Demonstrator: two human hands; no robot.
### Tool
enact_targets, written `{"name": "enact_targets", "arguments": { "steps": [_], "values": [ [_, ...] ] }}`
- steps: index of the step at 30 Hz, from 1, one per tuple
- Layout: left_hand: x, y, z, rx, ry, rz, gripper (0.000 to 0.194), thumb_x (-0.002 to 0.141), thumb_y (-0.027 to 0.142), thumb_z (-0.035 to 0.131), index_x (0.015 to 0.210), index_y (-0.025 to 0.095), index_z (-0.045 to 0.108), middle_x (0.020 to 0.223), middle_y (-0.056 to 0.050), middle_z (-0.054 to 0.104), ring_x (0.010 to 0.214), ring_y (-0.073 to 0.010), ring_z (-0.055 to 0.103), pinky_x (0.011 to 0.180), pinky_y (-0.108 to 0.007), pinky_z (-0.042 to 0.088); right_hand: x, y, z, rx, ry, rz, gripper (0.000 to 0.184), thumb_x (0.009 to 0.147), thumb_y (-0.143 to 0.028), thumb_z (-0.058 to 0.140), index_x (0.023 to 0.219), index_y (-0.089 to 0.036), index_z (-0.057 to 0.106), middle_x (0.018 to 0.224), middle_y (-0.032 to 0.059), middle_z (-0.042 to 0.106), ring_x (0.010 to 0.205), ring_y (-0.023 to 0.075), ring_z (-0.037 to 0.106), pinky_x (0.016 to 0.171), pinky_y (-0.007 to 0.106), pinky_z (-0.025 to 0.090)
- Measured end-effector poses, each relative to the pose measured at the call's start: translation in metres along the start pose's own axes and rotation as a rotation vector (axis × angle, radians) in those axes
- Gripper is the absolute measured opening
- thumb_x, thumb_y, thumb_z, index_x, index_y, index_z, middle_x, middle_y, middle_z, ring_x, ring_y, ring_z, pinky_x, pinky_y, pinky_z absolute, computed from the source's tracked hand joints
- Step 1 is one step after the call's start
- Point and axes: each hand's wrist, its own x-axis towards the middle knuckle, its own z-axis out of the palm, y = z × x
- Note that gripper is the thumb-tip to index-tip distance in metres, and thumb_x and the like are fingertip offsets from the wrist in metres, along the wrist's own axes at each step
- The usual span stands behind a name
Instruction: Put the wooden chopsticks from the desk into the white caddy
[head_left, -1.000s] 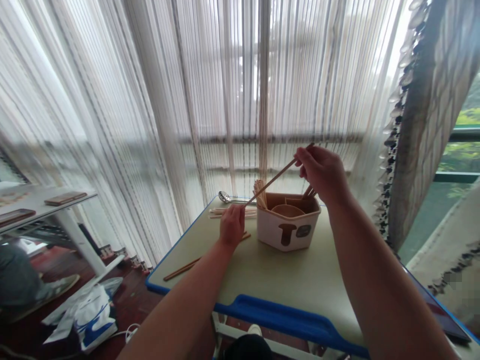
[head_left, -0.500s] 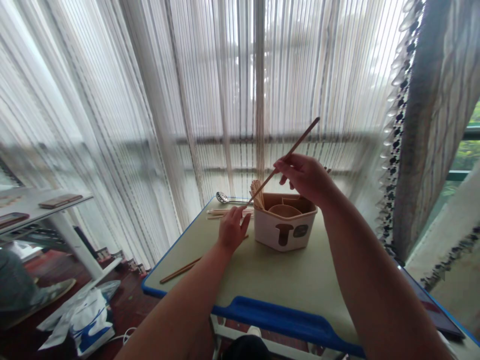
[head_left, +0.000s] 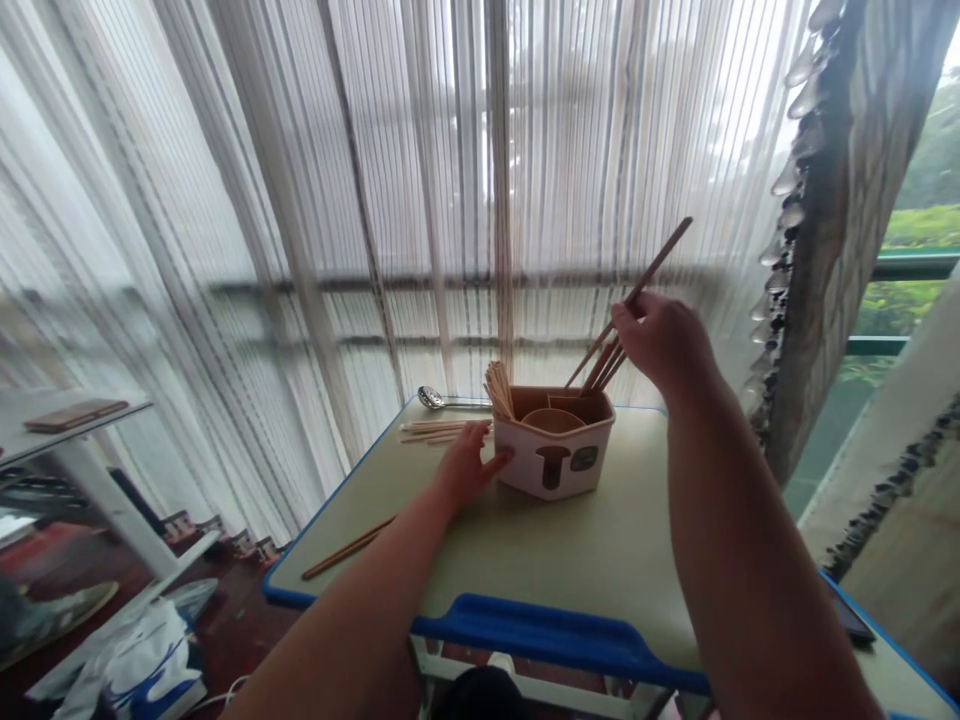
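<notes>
A white cutlery holder (head_left: 553, 459) with brown marks stands on a pale table (head_left: 570, 560) edged in blue. My right hand (head_left: 664, 342) is closed on a brown chopstick (head_left: 654, 264) above the holder's right rear compartment, its lower end among other brown chopsticks there. My left hand (head_left: 466, 466) lies flat on the table with fingers spread, its fingertips against the holder's left wall. Pale chopsticks (head_left: 498, 389) stand in the holder's left compartment.
Loose pale chopsticks (head_left: 431, 430) and a metal ladle (head_left: 433, 399) lie behind my left hand. A brown chopstick pair (head_left: 346, 548) lies near the table's left edge. Sheer curtains hang behind. A white shelf (head_left: 67, 430) and bags stand at left, a phone (head_left: 851, 622) at right.
My right hand carried the brown chopstick from over the holder's left side to its right rear compartment. My left hand opened flat and slid toward the holder.
</notes>
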Motion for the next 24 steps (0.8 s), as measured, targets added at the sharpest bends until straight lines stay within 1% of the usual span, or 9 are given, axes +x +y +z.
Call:
{"name": "enact_targets", "arguments": {
  "steps": [5, 8, 12, 15, 19, 20, 21, 24],
  "values": [
    [0.000, 0.005, -0.001, -0.012, -0.024, 0.017, 0.043, 0.080, 0.047, 0.057, 0.114, 0.022, 0.051, 0.110, -0.007, 0.054, 0.086, -0.0167, 0.057, 0.073, -0.033, 0.050, -0.004, -0.006, 0.005, -0.080, -0.083, -0.018, 0.030, 0.085, -0.036, 0.045, 0.091, -0.017, 0.067, 0.087, 0.0122, 0.070, 0.082, 0.0260, 0.063, 0.070, 0.034, 0.043],
    [0.000, 0.008, -0.001, -0.020, -0.034, 0.012, 0.041, 0.080, 0.046, 0.057, 0.114, 0.022, 0.052, 0.108, -0.007, 0.055, 0.082, -0.0155, 0.056, 0.071, -0.032, 0.049, -0.005, -0.005, 0.006, -0.090, -0.124, -0.033, 0.028, 0.084, -0.035, 0.048, 0.091, -0.017, 0.068, 0.085, 0.0122, 0.070, 0.082, 0.0262, 0.063, 0.070, 0.035, 0.043],
    [-0.001, 0.009, 0.001, -0.012, -0.050, 0.002, 0.042, 0.080, 0.045, 0.056, 0.114, 0.021, 0.052, 0.105, -0.007, 0.056, 0.078, -0.0150, 0.056, 0.069, -0.031, 0.049, -0.005, 0.001, 0.010, -0.093, -0.118, -0.027, 0.026, 0.082, -0.033, 0.050, 0.090, -0.016, 0.068, 0.085, 0.0130, 0.069, 0.081, 0.0264, 0.062, 0.069, 0.035, 0.044],
    [-0.002, 0.010, 0.002, 0.008, -0.070, 0.007, 0.042, 0.081, 0.045, 0.056, 0.114, 0.021, 0.051, 0.103, -0.006, 0.056, 0.077, -0.0151, 0.056, 0.068, -0.031, 0.048, -0.005, 0.008, 0.013, -0.095, -0.135, -0.032, 0.026, 0.082, -0.033, 0.051, 0.090, -0.016, 0.069, 0.083, 0.0122, 0.069, 0.079, 0.0244, 0.062, 0.069, 0.034, 0.044],
    [-0.003, 0.012, 0.003, 0.016, -0.072, -0.005, 0.042, 0.081, 0.048, 0.055, 0.113, 0.021, 0.052, 0.101, -0.006, 0.057, 0.075, -0.0144, 0.056, 0.065, -0.030, 0.047, -0.005, 0.014, 0.019, -0.111, -0.251, -0.037, 0.024, 0.077, -0.035, 0.056, 0.085, -0.017, 0.070, 0.083, 0.0103, 0.069, 0.078, 0.0230, 0.062, 0.069, 0.033, 0.045],
    [-0.003, 0.013, 0.003, 0.010, -0.074, -0.007, 0.043, 0.081, 0.048, 0.054, 0.113, 0.020, 0.052, 0.101, -0.006, 0.057, 0.074, -0.0142, 0.055, 0.064, -0.029, 0.047, -0.005, 0.015, 0.021, -0.109, -0.263, -0.030, 0.024, 0.076, -0.035, 0.058, 0.085, -0.017, 0.070, 0.083, 0.0104, 0.069, 0.079, 0.0233, 0.062, 0.069, 0.033, 0.045],
    [-0.003, 0.013, 0.003, 0.002, -0.077, -0.011, 0.043, 0.081, 0.048, 0.054, 0.113, 0.020, 0.052, 0.101, -0.006, 0.057, 0.074, -0.0140, 0.055, 0.064, -0.029, 0.047, -0.005, 0.015, 0.022, -0.102, -0.259, -0.021, 0.025, 0.075, -0.035, 0.059, 0.087, -0.016, 0.069, 0.085, 0.0107, 0.069, 0.081, 0.0238, 0.062, 0.070, 0.033, 0.045],
    [-0.003, 0.013, 0.003, -0.017, -0.089, -0.019, 0.042, 0.081, 0.048, 0.054, 0.112, 0.020, 0.052, 0.102, -0.006, 0.057, 0.075, -0.0141, 0.055, 0.064, -0.029, 0.047, -0.005, 0.013, 0.024, -0.056, -0.178, 0.015, 0.030, 0.075, -0.032, 0.059, 0.099, -0.015, 0.066, 0.090, 0.0117, 0.068, 0.085, 0.0244, 0.061, 0.074, 0.034, 0.045]
  ]
}}
